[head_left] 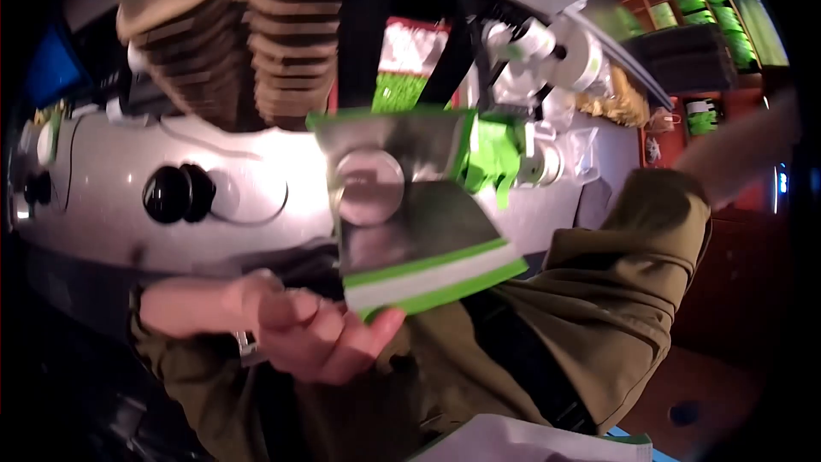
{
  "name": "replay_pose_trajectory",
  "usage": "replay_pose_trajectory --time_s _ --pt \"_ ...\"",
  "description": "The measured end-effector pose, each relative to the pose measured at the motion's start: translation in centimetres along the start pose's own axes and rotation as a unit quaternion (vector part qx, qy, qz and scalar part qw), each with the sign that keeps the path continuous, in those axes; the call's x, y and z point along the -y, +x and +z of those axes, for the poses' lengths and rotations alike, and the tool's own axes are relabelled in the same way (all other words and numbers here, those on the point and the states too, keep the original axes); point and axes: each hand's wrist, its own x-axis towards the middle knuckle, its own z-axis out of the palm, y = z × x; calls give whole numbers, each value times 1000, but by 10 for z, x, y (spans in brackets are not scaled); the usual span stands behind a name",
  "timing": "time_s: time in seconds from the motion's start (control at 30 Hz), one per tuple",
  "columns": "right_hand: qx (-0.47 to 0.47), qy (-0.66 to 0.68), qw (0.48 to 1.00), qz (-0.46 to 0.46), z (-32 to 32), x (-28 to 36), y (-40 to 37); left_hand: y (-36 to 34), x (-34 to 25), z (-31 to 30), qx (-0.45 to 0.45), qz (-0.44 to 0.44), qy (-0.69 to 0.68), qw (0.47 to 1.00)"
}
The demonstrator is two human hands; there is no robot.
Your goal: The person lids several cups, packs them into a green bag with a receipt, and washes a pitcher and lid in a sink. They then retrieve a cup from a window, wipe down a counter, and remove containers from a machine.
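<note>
Where the fingers curl at the lower middle of the view, the left grip [316,338] is closed on the bottom corner of a silvery foil pouch with green and white stripes along its edges [410,222]. The thumb tip presses the striped lower edge and the other fingers fold beneath it. The pouch is held up tilted, close to the camera, and a round shiny disc [369,186] shows on its upper left part.

An olive-green jacket sleeve [171,359] runs back from that wrist to the lower left. The same olive cloth, crossed by a black strap [530,359], fills the lower right. From it a blurred bare forearm [744,154] stretches to the right edge. The right grip lies outside the picture, so I cannot tell how it stands.

Just behind the pouch spreads a pale grey rounded surface [94,205] carrying two black knobs [178,192]. Above it hang two tan ribbed stacks [231,43]. Right of the pouch's top edge sits a crumpled bright green piece [494,154], with a white tape roll [583,60] further up. Red shelves holding green packs [710,8] stand at the far upper right, and a white sheet of paper [530,443] lies at the bottom edge.
</note>
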Motion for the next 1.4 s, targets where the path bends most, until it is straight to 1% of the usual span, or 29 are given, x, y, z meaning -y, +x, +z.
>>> replay_pose_trajectory --time_s 0.07,0.13,0.2,0.23,0.27,0.3,0.33,0.37,0.4,0.43,0.53,0.63,0.67,0.7,0.77,0.8,0.83,0.87,0.9,0.97,1.07,1.13,1.17,1.23,1.27,1.3,1.33,1.37,1.4 --pt "106 65 990 71 25 40 -59 2 3 0 -22 36 -29 999" --pt "208 101 961 153 52 68 -107 3 -4 -2 -35 -5 -41 999" --pt "297 109 916 246 83 87 -142 11 -2 -19 50 -41 -98 993" --pt "362 74 888 276 100 89 -154 12 -3 -21 38 -36 -86 995" --pt "434 13 866 247 112 89 -163 13 -1 -20 27 -32 -74 996" --pt "531 -97 829 145 120 89 -169 11 -2 -19 16 -23 -57 998" --pt "470 -140 871 1 122 95 -173 9 -2 -18 4 -15 -41 999" --pt "411 -101 904 -60 126 98 -169 5 -4 -15 -11 -1 -19 1000" --pt "350 -66 927 -120 129 101 -163 6 -4 -19 17 3 -20 1000" --pt "399 -57 911 -85 125 107 -160 7 -4 -22 46 6 -20 999" --pt "563 -33 825 32 133 98 -158 12 -1 -22 41 10 -14 999" --pt "588 -43 808 2 146 78 -160 6 3 -20 -4 57 15 998" --pt "586 -96 804 8 142 80 -162 8 8 -21 -31 62 16 997" --pt "538 -103 836 -25 140 80 -162 1 33 -41 10 -69 -62 996" --pt "491 -27 870 -18 130 91 -149 -14 82 -79 33 -349 -198 916" --pt "486 -5 873 -29 126 94 -148 2 136 -90 -114 -460 -195 859" --pt "501 15 865 -21 126 102 -147 7 197 -107 -264 -547 -194 770" --pt "528 -8 849 -18 126 106 -148 -22 270 -154 -229 -636 -399 620" --pt "537 -18 843 -17 126 107 -151 -57 339 -191 -92 -613 -567 543" --pt "546 -34 837 -24 129 112 -153 -80 408 -224 -147 -672 -490 536" --pt "550 -31 834 -10 134 112 -153 -12 350 -189 -240 -727 -301 568" --pt "563 -50 825 20 136 109 -151 13 278 -146 -256 -558 -228 756" --pt "579 -60 813 19 136 110 -149 25 243 -124 -266 -461 -186 826" --pt "573 -28 819 28 136 101 -155 37 134 -81 -187 -379 -170 890" --pt "541 -11 838 64 135 104 -160 26 88 -68 -91 -292 -154 940" --pt "554 -48 826 94 132 110 -158 16 50 -55 -15 -194 -141 971" --pt "538 -70 838 64 132 107 -161 7 22 -41 26 -117 -132 984" --pt "555 -80 823 85 130 108 -161 -2 6 -28 38 -75 -134 987" --pt "572 -90 809 103 129 111 -162 -6 -3 -17 34 -76 -152 985"
